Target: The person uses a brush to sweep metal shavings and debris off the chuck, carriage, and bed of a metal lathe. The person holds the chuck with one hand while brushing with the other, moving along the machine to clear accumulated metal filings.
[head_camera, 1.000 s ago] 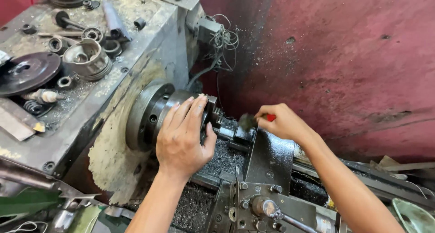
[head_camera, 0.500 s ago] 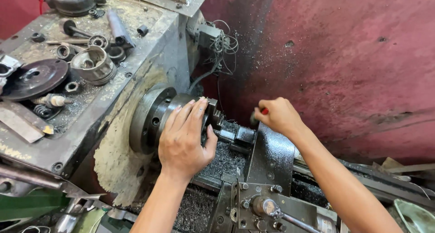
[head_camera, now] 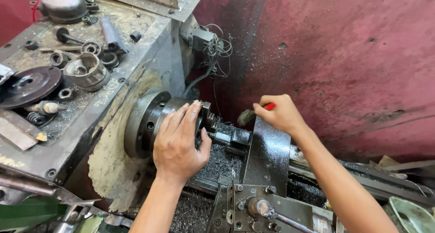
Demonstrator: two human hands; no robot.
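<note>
Left hand [head_camera: 179, 142] lies flat on the lathe chuck [head_camera: 152, 122], palm over its front face, fingers spread along the rim, thumb hooked under near the chuck jaws. The fingers wrap the chuck loosely, with no tight clench. Against the frames from a second and half a second ago, its place on the chuck is unchanged.

Right hand [head_camera: 281, 113] is closed around a small brush with a red handle [head_camera: 258, 113]; the dark bristle end points left toward the chuck jaws and sits just above the tool post [head_camera: 267, 153]. A second ago this hand was lower and closer to the chuck, bristles almost at the jaws. Half a second ago it had lifted slightly. Now the brush sits further right, apart from the jaws, with a gap open between bristles and chuck.

Dark metal swarf [head_camera: 219, 158] lies heaped on the lathe bed under the chuck. The headstock top [head_camera: 136, 56] carries loose rings, a grey cup-shaped casting [head_camera: 84, 70] and a black pulley disc [head_camera: 27, 83]. A red wall [head_camera: 344, 56] stands behind the lathe.

The view has also shifted slightly since the earlier frames.
</note>
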